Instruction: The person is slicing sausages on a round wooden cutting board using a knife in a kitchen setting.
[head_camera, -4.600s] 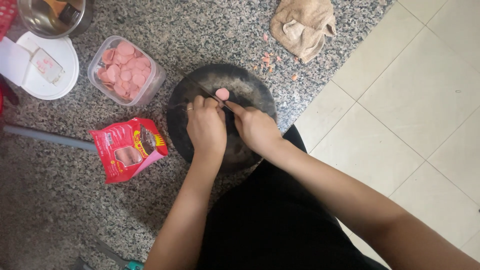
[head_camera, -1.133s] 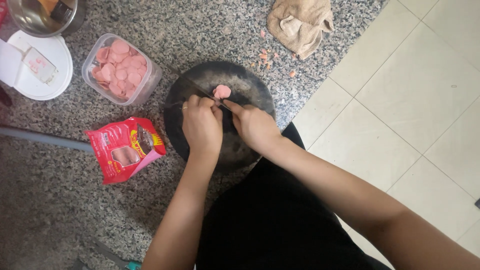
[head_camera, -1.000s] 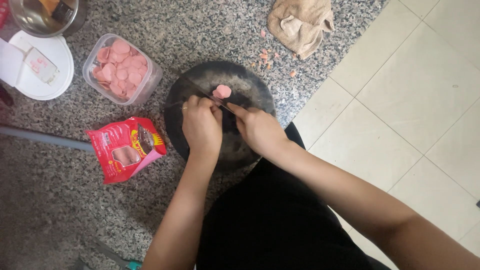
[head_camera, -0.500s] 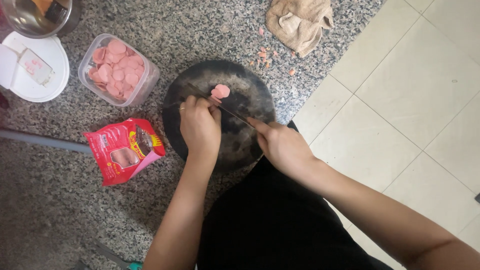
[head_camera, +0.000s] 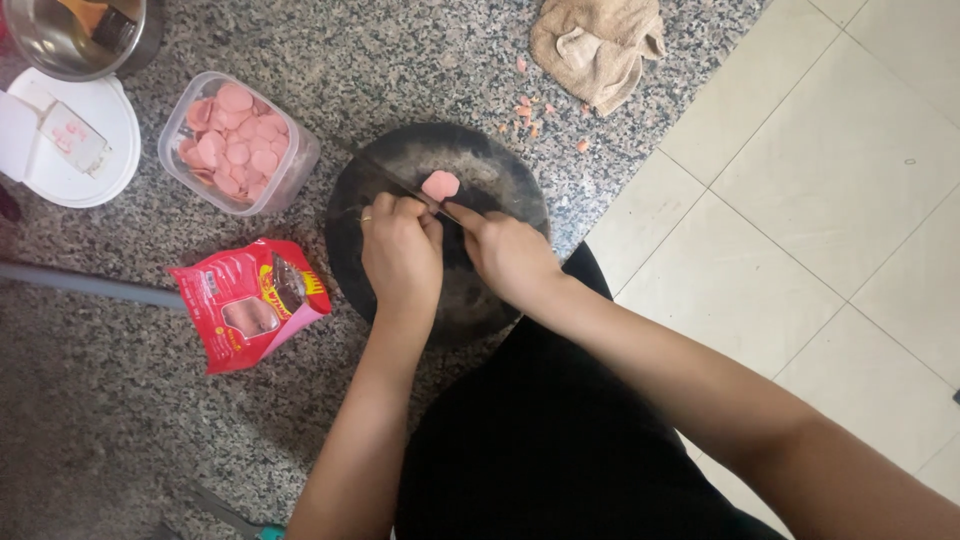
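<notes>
At frame centre, the left hand pins the pink sausage on the round dark board while the right hand grips a knife, whose blade may slip and cut those close fingertips.

Under the fingers lies a dark, matt, scuffed round board on speckled polished granite counter. Beyond them sit a clear plastic tub, a glossy red foil packet and a rough beige cloth.

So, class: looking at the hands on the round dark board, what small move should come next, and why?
Probably draw the knife down through the pink sausage: the left hand steadies it on the board, the right hand holds the handle, and the tub already holds slices.
</notes>
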